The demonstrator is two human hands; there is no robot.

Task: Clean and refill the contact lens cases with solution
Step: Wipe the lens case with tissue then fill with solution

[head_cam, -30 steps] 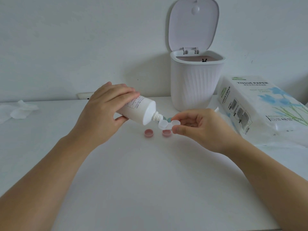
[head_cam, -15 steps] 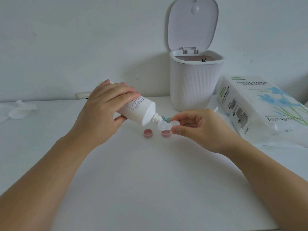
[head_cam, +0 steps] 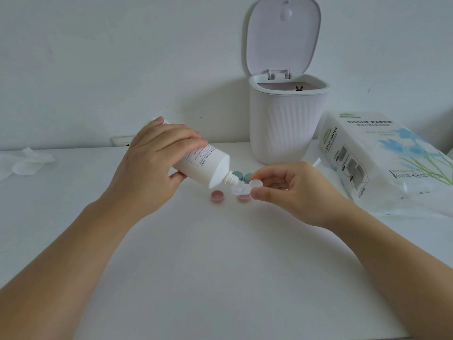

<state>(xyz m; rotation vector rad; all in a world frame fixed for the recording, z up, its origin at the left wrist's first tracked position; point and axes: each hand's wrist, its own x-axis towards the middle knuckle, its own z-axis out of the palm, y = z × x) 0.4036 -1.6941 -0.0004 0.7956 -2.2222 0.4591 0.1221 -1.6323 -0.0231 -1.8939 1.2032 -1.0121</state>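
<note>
The left hand (head_cam: 152, 165) wraps the tilted solution bottle (head_cam: 204, 165), nozzle at four o'clock over the clear lens case (head_cam: 245, 188), which the right hand (head_cam: 294, 192) pinches at its right well. Below lie two pink caps (head_cam: 217, 195); behind, two teal caps (head_cam: 237, 174). The open-lidded bin (head_cam: 286, 123) stands at twelve o'clock, contents unclear.

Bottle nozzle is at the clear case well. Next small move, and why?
Probably squeeze gently: the left hand holds the white plastic solution bottle tilted, nozzle at the near well of the clear plastic lens case pinched by the right hand. Whether liquid flows is unclear.
</note>
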